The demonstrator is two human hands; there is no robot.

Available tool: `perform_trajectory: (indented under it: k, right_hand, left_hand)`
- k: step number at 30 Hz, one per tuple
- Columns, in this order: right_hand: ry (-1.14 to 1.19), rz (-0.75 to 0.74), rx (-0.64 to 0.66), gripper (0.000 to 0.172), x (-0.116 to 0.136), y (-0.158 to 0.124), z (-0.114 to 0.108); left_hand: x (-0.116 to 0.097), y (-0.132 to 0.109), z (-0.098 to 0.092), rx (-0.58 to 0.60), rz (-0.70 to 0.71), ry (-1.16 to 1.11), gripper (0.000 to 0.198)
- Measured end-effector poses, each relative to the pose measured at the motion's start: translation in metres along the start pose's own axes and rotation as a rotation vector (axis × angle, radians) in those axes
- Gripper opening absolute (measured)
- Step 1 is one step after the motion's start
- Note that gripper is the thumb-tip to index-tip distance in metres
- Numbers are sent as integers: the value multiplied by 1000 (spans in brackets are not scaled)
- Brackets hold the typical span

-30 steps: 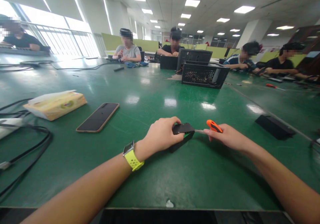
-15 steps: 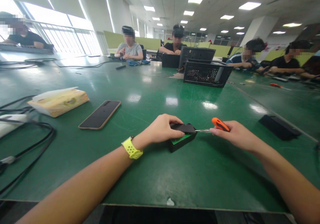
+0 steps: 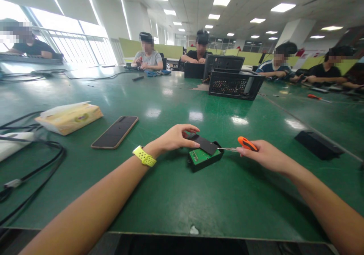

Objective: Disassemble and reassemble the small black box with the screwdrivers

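Note:
My left hand (image 3: 182, 136), with a yellow-green watch strap at its wrist, grips a flat black cover (image 3: 206, 144) between thumb and fingers. The cover sits askew over a small open black case (image 3: 209, 165). A green circuit board (image 3: 200, 155) shows inside the case, partly hidden by the cover. My right hand (image 3: 264, 154) is closed round the orange and black handle of a screwdriver (image 3: 248, 144). Its metal shaft points left, and the tip reaches the right end of the cover and case; whether it touches is too small to tell.
A phone (image 3: 115, 132) and a tissue pack (image 3: 71, 118) lie to the left, near black cables (image 3: 54, 168). A black block-shaped object (image 3: 318, 145) lies at right. Farther back stand a black computer case (image 3: 236, 84) and several people around the green table (image 3: 159, 202).
My left hand has lifted and turned the cover, moving slightly up and left. More of the circuit board shows. My right hand with the screwdriver has shifted slightly left.

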State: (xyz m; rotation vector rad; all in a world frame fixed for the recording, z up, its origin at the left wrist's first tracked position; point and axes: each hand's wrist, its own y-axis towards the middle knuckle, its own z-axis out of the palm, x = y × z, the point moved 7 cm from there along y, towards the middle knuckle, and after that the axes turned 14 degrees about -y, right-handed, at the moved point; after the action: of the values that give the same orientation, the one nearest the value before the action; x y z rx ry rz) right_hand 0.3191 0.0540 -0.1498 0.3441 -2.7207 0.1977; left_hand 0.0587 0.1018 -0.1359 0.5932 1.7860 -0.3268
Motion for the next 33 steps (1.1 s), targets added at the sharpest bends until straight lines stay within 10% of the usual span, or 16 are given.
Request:
perform_trajectory:
  k: [12,24,33]
  right_hand:
    - [4,-5,11,50,0,1,3]
    - [-6,47,19,50,-11,0,-7]
    - [16,78,2,50,-26,-3,-16]
  left_hand:
    - [0,8,10,-95,-88,-2,45]
    - [-52,29,54,228,167,378,85]
    - [-40,22,38,158,165,363,64]
